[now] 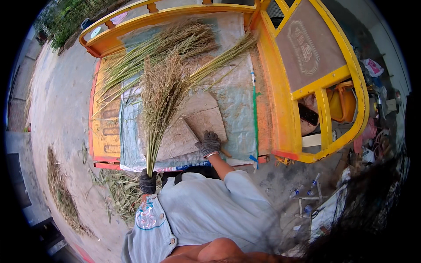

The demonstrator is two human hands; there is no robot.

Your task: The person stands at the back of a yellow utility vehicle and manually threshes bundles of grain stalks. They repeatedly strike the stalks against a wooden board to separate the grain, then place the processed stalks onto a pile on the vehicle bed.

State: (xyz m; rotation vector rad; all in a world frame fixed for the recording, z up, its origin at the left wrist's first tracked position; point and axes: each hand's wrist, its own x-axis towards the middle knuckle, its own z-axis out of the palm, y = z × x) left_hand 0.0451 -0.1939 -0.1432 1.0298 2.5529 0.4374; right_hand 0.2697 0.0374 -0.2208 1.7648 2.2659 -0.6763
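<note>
Seen from above, at the back edge of a yellow cart bed [280, 109] covered with a pale woven sheet [237, 101].

Left hand [148, 182], in a dark knitted glove, closed in a fist around the lower stems of a bundle of dry grass stalks [160, 101]. Bundle held almost upright in the view, the thin green stems gathered at the fist and the brown seed heads spreading wide at the top, over the sheet. Fist just in front of the cart's near edge, above cut straw [116, 190] scattered on the ground.

Right hand [210, 143], also in a dark knitted glove with a pale bracelet at the wrist, laid on a flat brownish board [199, 116] that lies on the sheet. Fingers curled downward against the board; whether pinching something under them, cannot tell. Board near the bundle, to its right, partly behind the stalks.

More loose stalks [175, 44] piled farther back on the cart bed, with long green stems lying across toward the left and one spray reaching to the right rail. Both forearms in light blue sleeves [206, 210], the left one with a patterned cuff.

On the ground at the left, a long strip of dry straw [61, 193] on the concrete. On the right, beside the cart, some plastic bottles [307, 188] and mixed clutter.
</note>
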